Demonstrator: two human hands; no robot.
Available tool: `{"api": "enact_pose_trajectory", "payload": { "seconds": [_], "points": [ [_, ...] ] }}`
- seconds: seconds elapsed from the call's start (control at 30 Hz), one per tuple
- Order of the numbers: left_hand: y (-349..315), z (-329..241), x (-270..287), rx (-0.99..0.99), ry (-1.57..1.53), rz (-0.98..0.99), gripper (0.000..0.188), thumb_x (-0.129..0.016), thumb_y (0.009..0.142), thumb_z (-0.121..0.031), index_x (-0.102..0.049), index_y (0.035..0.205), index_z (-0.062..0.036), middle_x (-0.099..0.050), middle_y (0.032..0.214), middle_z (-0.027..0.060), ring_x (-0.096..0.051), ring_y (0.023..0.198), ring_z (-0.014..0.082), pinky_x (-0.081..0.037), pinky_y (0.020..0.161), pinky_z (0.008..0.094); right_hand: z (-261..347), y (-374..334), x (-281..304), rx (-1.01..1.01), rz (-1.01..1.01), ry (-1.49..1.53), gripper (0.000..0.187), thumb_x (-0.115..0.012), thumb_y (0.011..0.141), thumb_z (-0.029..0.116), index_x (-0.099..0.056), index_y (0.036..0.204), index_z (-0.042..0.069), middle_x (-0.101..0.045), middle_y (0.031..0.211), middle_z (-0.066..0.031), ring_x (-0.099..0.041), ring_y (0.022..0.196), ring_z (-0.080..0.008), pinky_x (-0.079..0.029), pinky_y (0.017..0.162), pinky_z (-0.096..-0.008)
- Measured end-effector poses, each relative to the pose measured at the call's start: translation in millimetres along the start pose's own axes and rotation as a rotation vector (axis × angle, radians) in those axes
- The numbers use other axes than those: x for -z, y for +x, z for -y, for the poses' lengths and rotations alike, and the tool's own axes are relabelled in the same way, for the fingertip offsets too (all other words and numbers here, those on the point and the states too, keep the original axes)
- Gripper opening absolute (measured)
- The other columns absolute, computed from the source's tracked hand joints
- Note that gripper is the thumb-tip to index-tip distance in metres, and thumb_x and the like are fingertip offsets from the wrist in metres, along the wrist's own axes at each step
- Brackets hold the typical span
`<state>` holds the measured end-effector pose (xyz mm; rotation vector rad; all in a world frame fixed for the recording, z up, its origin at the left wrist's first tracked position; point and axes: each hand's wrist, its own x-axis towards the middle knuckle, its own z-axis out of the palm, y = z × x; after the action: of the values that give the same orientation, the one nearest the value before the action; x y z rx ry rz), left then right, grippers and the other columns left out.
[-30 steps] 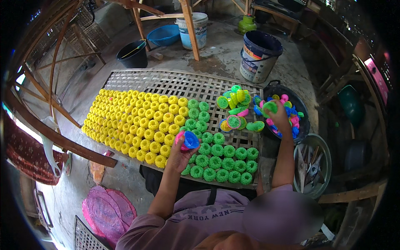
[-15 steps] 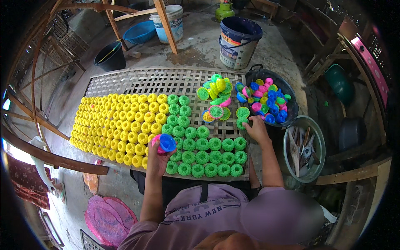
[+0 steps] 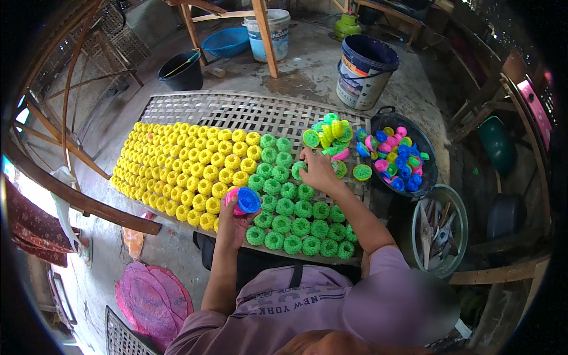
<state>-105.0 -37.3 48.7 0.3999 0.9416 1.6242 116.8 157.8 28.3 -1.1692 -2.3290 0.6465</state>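
- The left hand [image 3: 232,220] is raised over the near edge of the woven bamboo-lattice tray [image 3: 236,109], fingers curled around a small stack of nested plastic cup moulds, blue on top and pink beneath [image 3: 244,201]; the forearm runs straight up from the lower edge.
- The right hand [image 3: 318,170] reaches farther out, arm nearly straight, palm down, fingers closed on a ridged green round piece [image 3: 297,170] at the upper right of the green rows.
- The green ridged rounds [image 3: 290,216] lie in rows on the tray's right part; the yellow ridged rounds [image 3: 189,171] fill its left and middle.
- A loose heap of green and yellow plastic moulds [image 3: 329,133] sits on the tray just beyond the right hand.
- A black round basin of mixed blue, pink, yellow and green moulds [image 3: 397,160] stands beside the tray on the right.
- A metal bowl holding pale fish [image 3: 438,228] stands near the basin, closer to the person.
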Motion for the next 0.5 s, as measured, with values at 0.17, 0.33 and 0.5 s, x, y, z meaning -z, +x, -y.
{"api": "enact_pose_trajectory", "payload": {
  "seconds": [0.17, 0.33, 0.5],
  "points": [
    [-15, -18, 23, -0.047, -0.018, -0.043, 0.042, -0.055, 0.099, -0.035, -0.043, 0.129, -0.0078, -0.06, 0.121, 0.0142, -0.065, 0.108, 0.0325, -0.059, 0.085, 0.0415, -2, 9, -22, 0.008, 0.213, -0.238, 0.026, -0.064, 0.078, 0.014, -0.049, 0.099, 0.008, -0.058, 0.089, -0.0135, -0.054, 0.09, -0.0337, -0.033, 0.086, -0.0492],
    [-10, -14, 32, -0.016, -0.009, -0.103, 0.042, -0.054, 0.099, -0.037, -0.047, 0.128, -0.0076, -0.062, 0.119, 0.0126, -0.066, 0.105, 0.031, -0.06, 0.083, 0.0391, -10, 1, -18, 0.097, 0.167, -0.488, 0.048, -0.066, 0.081, 0.015, -0.056, 0.127, 0.012, -0.063, 0.113, -0.0073, -0.05, 0.107, -0.0332, -0.033, 0.096, -0.0543],
    [6, -2, 22, 0.027, -0.079, -0.011, 0.043, -0.053, 0.1, -0.04, -0.048, 0.127, -0.007, -0.063, 0.116, 0.0118, -0.067, 0.103, 0.029, -0.06, 0.082, 0.0371, -15, -4, 15, 0.103, 0.291, -0.48, 0.055, -0.075, 0.072, 0.014, -0.059, 0.125, 0.015, -0.062, 0.12, -0.0065, -0.049, 0.112, -0.0327, -0.032, 0.099, -0.0549]
  ]
}}
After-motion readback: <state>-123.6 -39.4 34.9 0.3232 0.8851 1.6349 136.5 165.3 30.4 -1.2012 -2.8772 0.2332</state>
